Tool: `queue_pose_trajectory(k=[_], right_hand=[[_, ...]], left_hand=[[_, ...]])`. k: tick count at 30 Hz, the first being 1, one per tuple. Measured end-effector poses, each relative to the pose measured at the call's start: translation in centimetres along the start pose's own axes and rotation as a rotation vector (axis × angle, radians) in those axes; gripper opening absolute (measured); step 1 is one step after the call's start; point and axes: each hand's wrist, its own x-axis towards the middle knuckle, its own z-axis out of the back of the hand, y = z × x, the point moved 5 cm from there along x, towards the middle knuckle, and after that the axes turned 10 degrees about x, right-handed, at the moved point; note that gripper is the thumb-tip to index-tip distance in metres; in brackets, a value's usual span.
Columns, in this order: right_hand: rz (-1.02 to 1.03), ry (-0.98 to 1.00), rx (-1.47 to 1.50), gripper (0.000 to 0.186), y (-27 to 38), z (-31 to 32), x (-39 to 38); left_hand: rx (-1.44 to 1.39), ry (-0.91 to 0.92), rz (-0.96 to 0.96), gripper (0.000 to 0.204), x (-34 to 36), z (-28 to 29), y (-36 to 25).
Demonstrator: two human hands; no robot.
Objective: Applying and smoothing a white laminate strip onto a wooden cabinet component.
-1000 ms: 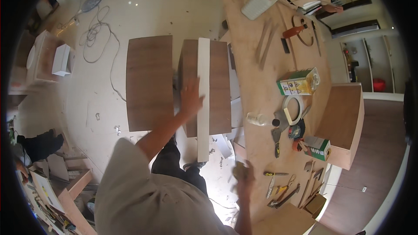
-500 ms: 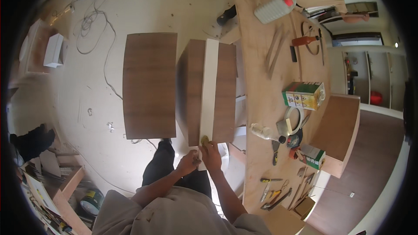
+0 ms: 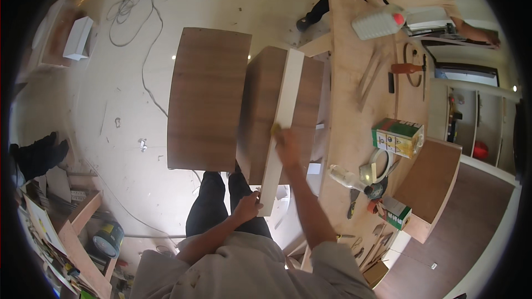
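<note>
Jug: contents unclear | left fingers curled on white strip | right fingers pinching yellow piece

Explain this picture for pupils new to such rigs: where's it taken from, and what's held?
No machine here: a person works with two bare hands. A fisheye camera on their head looks down, so straight edges bend near the rim. A long pale board lies on a brown box, its near end jutting toward the person. The left hand is at the board's edge near that end; the blurred right hand holds a small yellowish item farther along. The wooden table at right bears a jug, a clear bottle and more.
</note>
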Motion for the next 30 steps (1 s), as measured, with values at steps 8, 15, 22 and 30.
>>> queue_pose_trajectory(k=[8,15,22,30], right_hand=[[0.056,-0.055,-0.025,0.012,0.9,-0.2,19.7],[-0.031,0.069,-0.076,0.032,1.4,-0.3,0.2],[-0.233,0.037,-0.034,0.035,2.2,0.8,-11.0],[-0.167,-0.116,0.035,0.043,0.0,1.0,-2.6]], left_hand=[[-0.093,-0.074,0.088,0.041,-1.0,0.7,-0.1],[0.213,-0.438,-0.145,0.047,-1.4,6.1,-5.8],[0.410,-0.407,-0.336,0.073,3.8,10.1,-9.8],[0.816,-0.252,-0.236,0.117,6.4,10.1,-11.5]])
